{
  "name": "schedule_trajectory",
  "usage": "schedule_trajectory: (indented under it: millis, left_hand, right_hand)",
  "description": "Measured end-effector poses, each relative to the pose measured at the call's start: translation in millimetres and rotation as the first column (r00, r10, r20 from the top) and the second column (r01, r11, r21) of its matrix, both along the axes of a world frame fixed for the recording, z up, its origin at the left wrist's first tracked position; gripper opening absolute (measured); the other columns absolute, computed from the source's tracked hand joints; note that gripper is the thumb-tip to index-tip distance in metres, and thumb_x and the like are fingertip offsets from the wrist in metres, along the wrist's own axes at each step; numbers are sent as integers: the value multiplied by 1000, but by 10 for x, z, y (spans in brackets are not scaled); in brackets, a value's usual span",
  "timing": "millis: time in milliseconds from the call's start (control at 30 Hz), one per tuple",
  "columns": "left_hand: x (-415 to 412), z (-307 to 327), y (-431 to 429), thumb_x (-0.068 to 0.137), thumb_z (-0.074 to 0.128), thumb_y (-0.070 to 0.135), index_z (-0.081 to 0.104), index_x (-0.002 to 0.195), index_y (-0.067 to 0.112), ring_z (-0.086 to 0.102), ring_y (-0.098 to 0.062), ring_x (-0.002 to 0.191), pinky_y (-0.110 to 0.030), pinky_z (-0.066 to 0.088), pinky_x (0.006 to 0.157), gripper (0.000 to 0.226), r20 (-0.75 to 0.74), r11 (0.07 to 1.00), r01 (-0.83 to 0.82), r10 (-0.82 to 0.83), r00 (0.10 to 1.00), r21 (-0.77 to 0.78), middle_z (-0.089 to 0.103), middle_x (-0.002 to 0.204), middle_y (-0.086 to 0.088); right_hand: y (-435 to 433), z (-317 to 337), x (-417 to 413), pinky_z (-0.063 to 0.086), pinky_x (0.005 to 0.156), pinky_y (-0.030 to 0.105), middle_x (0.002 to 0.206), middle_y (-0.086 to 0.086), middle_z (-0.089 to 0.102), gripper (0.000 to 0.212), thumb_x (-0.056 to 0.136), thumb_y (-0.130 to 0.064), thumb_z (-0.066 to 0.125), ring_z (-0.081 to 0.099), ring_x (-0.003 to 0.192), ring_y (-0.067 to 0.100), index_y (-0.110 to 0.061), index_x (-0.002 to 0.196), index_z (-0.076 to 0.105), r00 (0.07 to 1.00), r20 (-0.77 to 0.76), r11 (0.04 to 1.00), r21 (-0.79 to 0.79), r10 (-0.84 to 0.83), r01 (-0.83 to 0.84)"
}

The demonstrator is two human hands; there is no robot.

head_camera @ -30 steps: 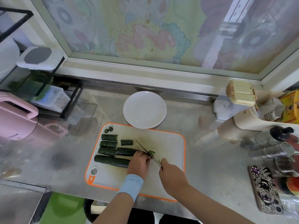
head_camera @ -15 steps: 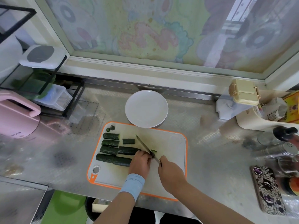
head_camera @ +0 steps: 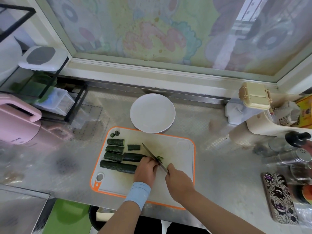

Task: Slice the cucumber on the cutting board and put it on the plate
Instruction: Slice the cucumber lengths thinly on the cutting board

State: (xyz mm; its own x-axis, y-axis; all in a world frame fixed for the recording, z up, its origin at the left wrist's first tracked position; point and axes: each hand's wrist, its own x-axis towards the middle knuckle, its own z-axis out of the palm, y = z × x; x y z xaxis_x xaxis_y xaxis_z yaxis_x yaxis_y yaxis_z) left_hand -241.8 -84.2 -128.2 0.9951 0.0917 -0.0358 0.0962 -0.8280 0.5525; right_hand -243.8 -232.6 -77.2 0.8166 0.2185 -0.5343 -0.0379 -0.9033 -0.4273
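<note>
A white cutting board (head_camera: pixel 179 149) with an orange rim lies on the metal counter. Several dark green cucumber pieces (head_camera: pixel 116 166) lie in rows on its left half, with two small end caps (head_camera: pixel 115 133) at the far left corner. My left hand (head_camera: pixel 146 169), with a blue wristband, holds down one cucumber length (head_camera: pixel 132 157) at its right end. My right hand (head_camera: pixel 179 180) grips a knife (head_camera: pixel 152 155) whose blade rests across that piece, right beside my left fingers. A small cut slice (head_camera: pixel 160 158) sits just right of the blade. The white plate (head_camera: pixel 152 113), with nothing on it, stands behind the board.
A pink appliance (head_camera: pixel 15 122) and a black wire rack (head_camera: pixel 50 98) with containers stand at the left. At the right are a beige lidded box (head_camera: pixel 255 96), jars and a shaker (head_camera: pixel 298 156), and a patterned phone (head_camera: pixel 278 198).
The knife blade has shifted slightly along the cucumber piece while both hands stay in place. The camera view has shifted a little.
</note>
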Motion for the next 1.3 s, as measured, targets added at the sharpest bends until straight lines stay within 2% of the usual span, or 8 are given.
schedule_trajectory:
  millis: [267,433,633,933,1300]
  left_hand:
    - [8,-3,14,75,74,9,73,77,16,58,-21,80,-26,46,56,8,24,1000,12,-12,1000,-1,66,78,0]
    - [3,-24,27,76,73,9,74,78,16,59,-21,83,-22,39,58,7,6,1000,21,-22,1000,14,67,79,1]
    - [13,3,14,72,77,7,74,75,15,60,-22,79,-20,40,60,9,39,999,33,-33,999,18,68,76,1]
    - [9,-39,22,80,70,15,74,82,17,58,-20,88,-22,43,65,5,-4,1000,6,-6,1000,-2,68,83,-1]
    - [15,-38,16,80,70,15,74,81,16,58,-21,87,-26,46,64,4,17,1000,-1,1,1000,-10,68,83,-1]
  right_hand:
    - [46,-32,39,26,51,34,67,3,47,14,101,-21,31,39,57,21,-15,90,37,1000,14,998,52,-26,25]
    - [-9,42,-37,24,48,32,66,2,48,14,102,-23,31,37,53,17,-16,90,36,999,32,999,44,-31,30]
    - [-32,102,-60,22,47,32,65,0,45,14,102,-22,30,35,52,17,-18,89,32,999,36,1000,9,-21,20]
    - [-2,58,-66,23,48,32,66,1,46,12,101,-21,30,36,54,18,-16,92,36,999,38,1000,5,-30,30]
    - [33,7,-49,22,47,32,66,0,46,12,101,-21,30,37,54,18,-16,91,34,999,28,999,11,-33,32]
